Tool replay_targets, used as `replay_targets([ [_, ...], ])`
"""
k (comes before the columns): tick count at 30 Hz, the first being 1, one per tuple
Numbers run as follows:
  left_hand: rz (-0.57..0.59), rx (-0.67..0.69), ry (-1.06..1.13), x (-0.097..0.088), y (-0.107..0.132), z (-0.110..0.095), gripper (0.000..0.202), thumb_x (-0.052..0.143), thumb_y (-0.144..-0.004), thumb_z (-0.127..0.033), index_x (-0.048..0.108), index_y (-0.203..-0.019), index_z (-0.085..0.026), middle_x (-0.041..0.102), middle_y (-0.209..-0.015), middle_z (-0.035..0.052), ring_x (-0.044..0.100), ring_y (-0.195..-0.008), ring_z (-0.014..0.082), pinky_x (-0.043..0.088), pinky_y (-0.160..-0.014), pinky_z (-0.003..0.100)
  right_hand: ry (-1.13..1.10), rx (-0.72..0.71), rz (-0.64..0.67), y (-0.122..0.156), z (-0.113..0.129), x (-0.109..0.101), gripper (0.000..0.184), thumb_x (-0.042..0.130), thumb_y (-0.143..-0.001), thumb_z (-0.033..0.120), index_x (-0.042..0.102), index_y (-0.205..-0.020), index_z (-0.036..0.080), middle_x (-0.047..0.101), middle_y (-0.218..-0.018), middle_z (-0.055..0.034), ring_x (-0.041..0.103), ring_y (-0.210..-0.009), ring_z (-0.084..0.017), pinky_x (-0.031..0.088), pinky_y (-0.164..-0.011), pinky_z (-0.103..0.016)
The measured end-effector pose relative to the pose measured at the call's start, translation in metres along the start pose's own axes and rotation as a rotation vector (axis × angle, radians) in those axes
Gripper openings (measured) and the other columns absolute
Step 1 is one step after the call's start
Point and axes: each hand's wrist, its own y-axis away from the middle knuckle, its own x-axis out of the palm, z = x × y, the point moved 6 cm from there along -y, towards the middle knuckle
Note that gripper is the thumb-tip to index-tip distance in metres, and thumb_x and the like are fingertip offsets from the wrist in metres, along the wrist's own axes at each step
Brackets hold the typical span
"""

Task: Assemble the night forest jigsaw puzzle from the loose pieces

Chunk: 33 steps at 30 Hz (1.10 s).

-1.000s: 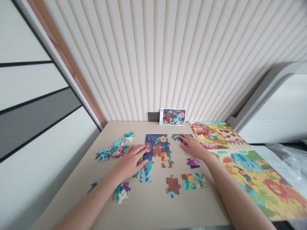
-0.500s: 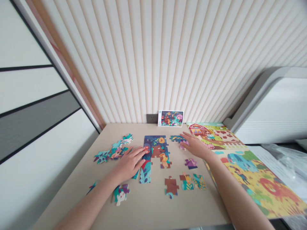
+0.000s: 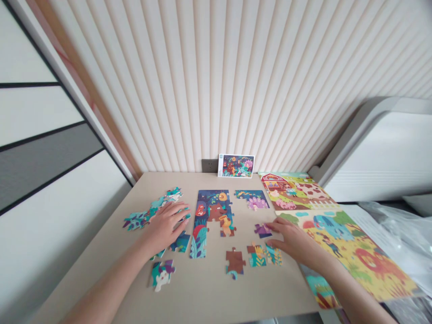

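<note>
My left hand point(image 3: 164, 225) lies open, fingers stretched, over loose jigsaw pieces left of the joined section; what its palm covers is hidden. A teal and dark blue piece point(image 3: 182, 243) shows below its thumb. The joined section point(image 3: 212, 207) has a bear, an orange lantern and a red bird. My right hand point(image 3: 290, 236) has its thumb and fingers apart, fingertips touching the edge of a purple puzzle piece point(image 3: 262, 230) flat on the table. Below its thumb is a piece with yellow leaves point(image 3: 274, 255). A joined corner with pink flowers point(image 3: 254, 200) sits farther back.
A brown piece point(image 3: 235, 262), a yellow-plant piece point(image 3: 257, 255) and a white-rabbit piece point(image 3: 162, 273) lie near the front. More pieces point(image 3: 135, 220) cluster at left. A picture card point(image 3: 236, 165) leans on the wall. Farm point(image 3: 293, 191) and safari point(image 3: 354, 252) puzzles lie at right.
My right hand has moved from the pink-flower corner down to the purple piece. My left hand has shifted left off the joined section onto the loose pieces. The view has turned slightly.
</note>
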Motion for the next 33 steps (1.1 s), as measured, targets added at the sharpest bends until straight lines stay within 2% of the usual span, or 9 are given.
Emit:
replay_targets([
  [6,0.007,0.023,0.007,0.002,-0.001,-0.005,0.035,0.046,-0.104,-0.041,0.072,-0.123,-0.027,0.067,-0.135,0.0058,0.059,-0.131,0.0251,0.038,-0.123,0.048,-0.075,-0.052,-0.013,-0.023,0.006,-0.002,0.029,0.068,-0.088,0.037,0.075,-0.115,0.029,0.070,-0.118,-0.0068,0.068,-0.107,-0.027,0.051,-0.093,-0.035],
  [11,0.016,0.018,0.000,0.004,0.000,-0.003,0.034,0.047,-0.104,-0.041,0.072,-0.124,-0.030,0.067,-0.134,0.0044,0.059,-0.130,0.0261,0.038,-0.121,0.050,-0.100,-0.120,0.036,-0.044,0.015,-0.004,0.034,0.069,-0.087,0.031,0.072,-0.121,0.030,0.069,-0.119,-0.0058,0.068,-0.104,-0.025,0.050,-0.092,-0.032],
  [16,0.033,0.003,-0.019,0.006,0.001,-0.001,0.033,0.048,-0.104,-0.039,0.070,-0.126,-0.029,0.066,-0.136,0.0043,0.057,-0.132,0.0262,0.038,-0.120,0.050,-0.184,-0.120,-0.047,-0.049,0.019,0.001,0.031,0.070,-0.087,0.035,0.071,-0.117,0.025,0.068,-0.113,-0.0069,0.066,-0.101,-0.024,0.052,-0.089,-0.033],
  [23,0.062,0.028,0.011,0.008,0.000,-0.002,0.033,0.050,-0.103,-0.037,0.069,-0.129,-0.029,0.065,-0.138,0.0043,0.056,-0.132,0.0255,0.037,-0.122,0.048,-0.193,-0.168,-0.146,-0.043,0.011,0.004,0.031,0.069,-0.090,0.036,0.068,-0.118,0.024,0.067,-0.122,-0.0087,0.066,-0.107,-0.025,0.051,-0.094,-0.036],
  [33,0.057,0.039,-0.012,0.008,0.002,-0.003,0.033,0.050,-0.104,-0.037,0.069,-0.130,-0.028,0.064,-0.139,0.0051,0.054,-0.134,0.0270,0.036,-0.121,0.050,-0.030,-0.128,-0.281,-0.050,-0.017,0.003,0.034,0.067,-0.093,0.046,0.069,-0.117,0.023,0.068,-0.111,-0.0092,0.066,-0.107,-0.027,0.051,-0.093,-0.037],
])
